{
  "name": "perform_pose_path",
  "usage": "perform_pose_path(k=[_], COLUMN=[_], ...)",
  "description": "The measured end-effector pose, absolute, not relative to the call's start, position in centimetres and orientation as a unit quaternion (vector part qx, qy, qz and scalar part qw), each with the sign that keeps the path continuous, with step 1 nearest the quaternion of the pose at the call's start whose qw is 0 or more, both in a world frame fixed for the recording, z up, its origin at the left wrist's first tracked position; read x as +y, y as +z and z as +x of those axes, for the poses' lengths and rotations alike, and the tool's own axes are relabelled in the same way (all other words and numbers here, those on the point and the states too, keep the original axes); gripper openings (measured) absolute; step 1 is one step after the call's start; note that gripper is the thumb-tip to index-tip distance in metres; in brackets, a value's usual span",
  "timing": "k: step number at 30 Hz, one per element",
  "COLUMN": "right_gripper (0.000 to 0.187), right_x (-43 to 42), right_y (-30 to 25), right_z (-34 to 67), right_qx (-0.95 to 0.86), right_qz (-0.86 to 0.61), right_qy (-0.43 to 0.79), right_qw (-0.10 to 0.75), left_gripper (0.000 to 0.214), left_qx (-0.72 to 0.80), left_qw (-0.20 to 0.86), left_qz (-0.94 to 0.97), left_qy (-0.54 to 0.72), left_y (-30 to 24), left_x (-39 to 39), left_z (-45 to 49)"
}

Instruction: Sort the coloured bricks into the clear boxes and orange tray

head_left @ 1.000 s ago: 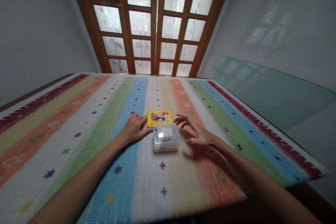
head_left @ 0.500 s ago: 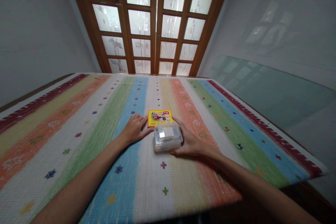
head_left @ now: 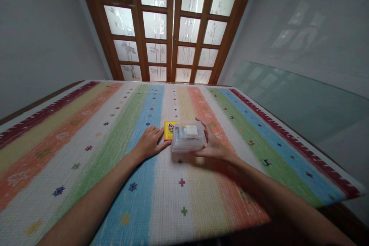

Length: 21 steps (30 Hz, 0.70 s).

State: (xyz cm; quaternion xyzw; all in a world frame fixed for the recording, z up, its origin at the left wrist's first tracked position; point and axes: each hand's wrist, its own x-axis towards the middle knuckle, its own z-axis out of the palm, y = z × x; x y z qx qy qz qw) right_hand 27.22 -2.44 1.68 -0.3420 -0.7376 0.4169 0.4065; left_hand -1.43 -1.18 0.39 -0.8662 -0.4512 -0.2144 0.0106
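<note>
A clear plastic box [head_left: 188, 137] with a white label on its lid hangs a little above the striped mat [head_left: 86, 150], casting a shadow below it. My right hand [head_left: 212, 146] grips its right side, thumb under the near edge and fingers along the far edge. Behind the box lies a flat yellow packet [head_left: 169, 130], now partly hidden by it. My left hand [head_left: 150, 143] lies flat and open on the mat, fingertips touching the packet's left edge.
The mat's right edge [head_left: 291, 144] runs over a dark wooden floor. A pane of glass [head_left: 294, 96] leans against the right wall. Wooden doors with frosted panes [head_left: 170, 27] stand behind the mat.
My right hand closed on the clear box, then lifted it off the mat and moved it away from me, over part of the yellow packet. My left hand stayed put.
</note>
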Motion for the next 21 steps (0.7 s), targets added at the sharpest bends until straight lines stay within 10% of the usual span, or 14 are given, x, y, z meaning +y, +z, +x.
perform_pose_path(k=[21], right_gripper=[0.117], right_x=[4.7], right_y=[1.9], right_z=[25.3], right_qx=[-0.740], right_qz=[-0.316], right_qy=[0.462], right_qw=[0.372], left_gripper=[0.050], left_qx=[-0.455], left_qw=[0.011], left_qz=[-0.863], left_qy=[-0.219], left_y=[0.4], left_x=[-1.3], left_z=[-1.4])
